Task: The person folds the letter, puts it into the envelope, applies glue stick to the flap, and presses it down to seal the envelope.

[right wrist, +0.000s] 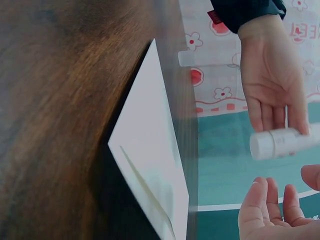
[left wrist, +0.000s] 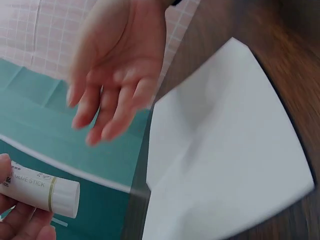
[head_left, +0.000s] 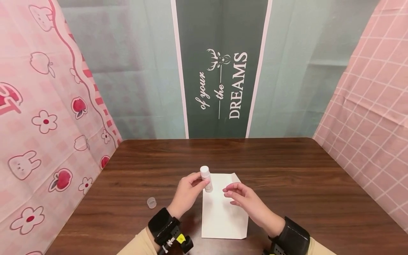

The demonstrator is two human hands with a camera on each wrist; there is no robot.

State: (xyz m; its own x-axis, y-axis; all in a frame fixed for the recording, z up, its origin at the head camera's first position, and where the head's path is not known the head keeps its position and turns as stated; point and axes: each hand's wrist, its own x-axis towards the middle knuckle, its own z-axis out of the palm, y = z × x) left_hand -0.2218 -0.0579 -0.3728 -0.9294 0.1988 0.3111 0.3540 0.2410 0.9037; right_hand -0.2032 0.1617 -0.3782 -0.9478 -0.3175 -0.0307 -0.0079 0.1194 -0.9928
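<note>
In the head view, my left hand (head_left: 186,193) pinches a white glue stick (head_left: 205,177) between thumb and fingers, over the top left of a white envelope (head_left: 220,216). The words GLUE STICK show on its label in the left wrist view. To the right, my right hand (head_left: 243,200) hovers above the envelope with fingers loosely bent and nothing in them. The envelope lies on the table, and a slightly lifted flap (right wrist: 147,192) shows in the right wrist view. A small translucent cap (head_left: 151,202) lies on the wood left of my left hand.
The dark wooden table (head_left: 280,170) ends at a green curtain (head_left: 146,71) with printed lettering. A pink patterned cloth (head_left: 41,141) hangs along the left side, and a pink checked one (head_left: 376,106) along the right. Both wrists wear black straps.
</note>
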